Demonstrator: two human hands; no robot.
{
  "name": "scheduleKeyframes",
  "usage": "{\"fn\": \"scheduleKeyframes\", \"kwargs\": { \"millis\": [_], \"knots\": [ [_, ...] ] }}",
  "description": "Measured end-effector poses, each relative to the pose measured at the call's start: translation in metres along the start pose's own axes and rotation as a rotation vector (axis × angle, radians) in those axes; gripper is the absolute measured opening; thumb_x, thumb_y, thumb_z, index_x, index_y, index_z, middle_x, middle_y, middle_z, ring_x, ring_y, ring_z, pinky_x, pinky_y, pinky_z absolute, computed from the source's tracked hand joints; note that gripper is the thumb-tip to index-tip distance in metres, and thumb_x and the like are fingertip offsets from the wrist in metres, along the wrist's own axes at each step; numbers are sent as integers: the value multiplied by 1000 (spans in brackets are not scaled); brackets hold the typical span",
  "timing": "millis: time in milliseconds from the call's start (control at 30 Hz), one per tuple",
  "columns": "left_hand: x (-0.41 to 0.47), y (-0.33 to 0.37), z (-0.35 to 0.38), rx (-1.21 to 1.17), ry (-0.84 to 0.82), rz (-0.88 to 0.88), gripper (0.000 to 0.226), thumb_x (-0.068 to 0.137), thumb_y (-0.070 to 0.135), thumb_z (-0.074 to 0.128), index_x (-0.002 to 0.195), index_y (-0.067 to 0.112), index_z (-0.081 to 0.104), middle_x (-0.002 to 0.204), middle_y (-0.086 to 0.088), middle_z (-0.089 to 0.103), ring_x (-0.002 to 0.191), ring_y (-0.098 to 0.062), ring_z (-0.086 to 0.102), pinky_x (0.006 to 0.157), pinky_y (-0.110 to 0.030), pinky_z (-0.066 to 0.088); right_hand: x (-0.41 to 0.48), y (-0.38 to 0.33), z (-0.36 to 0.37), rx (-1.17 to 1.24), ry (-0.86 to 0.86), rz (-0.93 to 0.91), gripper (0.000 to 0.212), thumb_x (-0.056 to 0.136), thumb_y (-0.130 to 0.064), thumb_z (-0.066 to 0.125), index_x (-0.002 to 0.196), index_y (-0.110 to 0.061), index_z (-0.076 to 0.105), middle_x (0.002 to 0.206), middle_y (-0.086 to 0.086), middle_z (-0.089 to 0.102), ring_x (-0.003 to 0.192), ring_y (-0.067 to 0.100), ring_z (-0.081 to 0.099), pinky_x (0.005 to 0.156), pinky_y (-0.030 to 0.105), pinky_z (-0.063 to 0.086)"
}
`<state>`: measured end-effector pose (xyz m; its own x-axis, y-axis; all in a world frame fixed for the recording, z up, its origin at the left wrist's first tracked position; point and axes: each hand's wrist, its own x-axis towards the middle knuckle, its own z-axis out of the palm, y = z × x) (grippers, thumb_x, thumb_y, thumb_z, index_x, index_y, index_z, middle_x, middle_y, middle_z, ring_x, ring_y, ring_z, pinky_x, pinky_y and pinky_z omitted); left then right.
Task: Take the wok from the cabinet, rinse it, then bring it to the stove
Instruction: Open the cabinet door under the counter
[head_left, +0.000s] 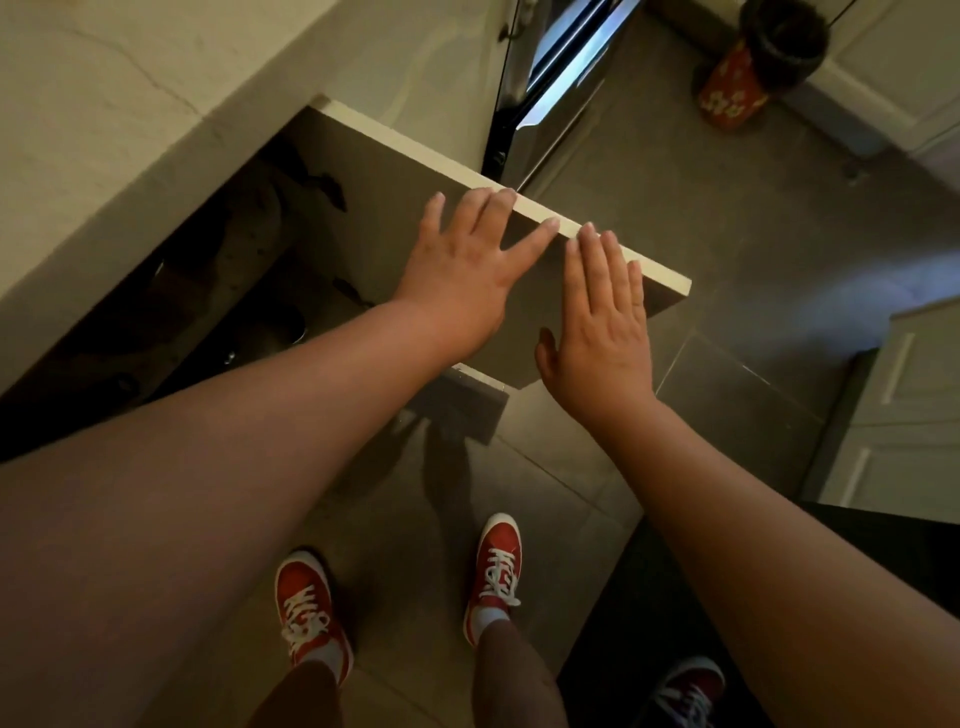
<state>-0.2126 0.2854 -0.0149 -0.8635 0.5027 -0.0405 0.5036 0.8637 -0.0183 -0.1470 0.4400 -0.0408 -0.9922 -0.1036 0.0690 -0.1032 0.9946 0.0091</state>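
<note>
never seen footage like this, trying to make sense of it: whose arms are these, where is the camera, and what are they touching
There is one picture, taken by a camera worn on a person's head, looking down, so the arms are that person's own. The left hand and right hand lie flat, fingers spread, at the top edge of an open cabinet door. They hold nothing. The inside of the cabinet is dark; shapes sit in there, but I cannot tell whether one is the wok. Below are red shoes on a grey tiled floor. A shiny appliance stands beside the cabinet.
</note>
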Motion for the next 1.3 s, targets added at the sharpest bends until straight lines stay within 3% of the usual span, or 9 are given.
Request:
{"fn": "scheduleKeyframes", "kwargs": {
  "millis": [133, 333, 467, 567, 700, 833, 933, 1133, 1300],
  "knots": [
    [9, 6, -1, 5, 49, -37, 81, 87, 28, 63, 153, 34, 15, 151, -17, 24, 139, -36, 24, 108, -49, 28, 2, 7, 4, 4, 9, -39, 95, 80, -24, 68, 155, -2, 13, 162, 20, 17, 150, 35, 9, 122, 46, 3],
    [-4, 6, -3, -67, 28, -52, 78, 89, 29, 61, 154, 33, 18, 155, -15, 23, 142, -34, 23, 106, -47, 32, -1, -5, -2, 84, 22, -2, 89, 81, -29, 67, 153, -2, 21, 161, 22, 22, 150, 36, 12, 122, 48, 6],
    [-48, -6, -10, -264, -3, -140, 58, 90, 34, 59, 144, 25, 41, 149, -11, 40, 136, -30, 38, 103, -44, 38, -11, -31, -11, 236, 38, -133, 69, 84, -30, 60, 145, -3, 40, 153, 21, 37, 145, 36, 25, 120, 49, 20],
    [-108, -25, -11, -371, -144, -297, 33, 93, 35, 53, 123, 21, 56, 121, -7, 60, 111, -27, 58, 83, -39, 47, -23, -72, -16, 478, -108, -270, 48, 86, -32, 54, 128, -8, 56, 129, 14, 60, 124, 28, 50, 103, 43, 44],
    [-192, -38, -16, -479, -250, -576, 29, 95, 36, 51, 121, 23, 58, 113, -1, 63, 103, -19, 60, 74, -30, 46, -34, -127, -11, 615, -397, -381, 30, 89, -26, 60, 117, -15, 63, 108, 5, 66, 100, 20, 61, 81, 28, 49],
    [-282, -60, -30, -489, -182, -894, 41, 96, 40, 51, 133, 23, 55, 128, 2, 60, 115, -16, 55, 87, -29, 47, -42, -196, -15, 695, -701, -506, 31, 91, -28, 62, 122, -27, 58, 111, -6, 62, 97, 6, 61, 84, 27, 54],
    [-333, -71, -35, -470, -67, -1099, 46, 94, 40, 54, 136, 23, 52, 136, 0, 55, 124, -17, 50, 97, -33, 47, -44, -244, -13, 750, -845, -511, 36, 90, -23, 64, 125, -25, 58, 115, -3, 66, 99, 7, 64, 84, 26, 55],
    [-375, -100, -25, -419, 121, -1218, 57, 86, 36, 67, 138, 19, 49, 141, -4, 50, 133, -22, 43, 102, -39, 45, -35, -339, -10, 899, -897, -540, 57, 86, -22, 70, 139, -23, 47, 120, -11, 59, 109, 7, 60, 79, 11, 45],
    [-383, -114, -13, -420, 45, -1215, 77, 81, 34, 75, 147, 20, 38, 152, -6, 39, 142, -27, 34, 110, -45, 37, -20, -389, -6, 914, -894, -473, 52, 80, -13, 74, 129, -16, 55, 127, 5, 63, 124, 20, 56, 103, 42, 48]
  ]
}}
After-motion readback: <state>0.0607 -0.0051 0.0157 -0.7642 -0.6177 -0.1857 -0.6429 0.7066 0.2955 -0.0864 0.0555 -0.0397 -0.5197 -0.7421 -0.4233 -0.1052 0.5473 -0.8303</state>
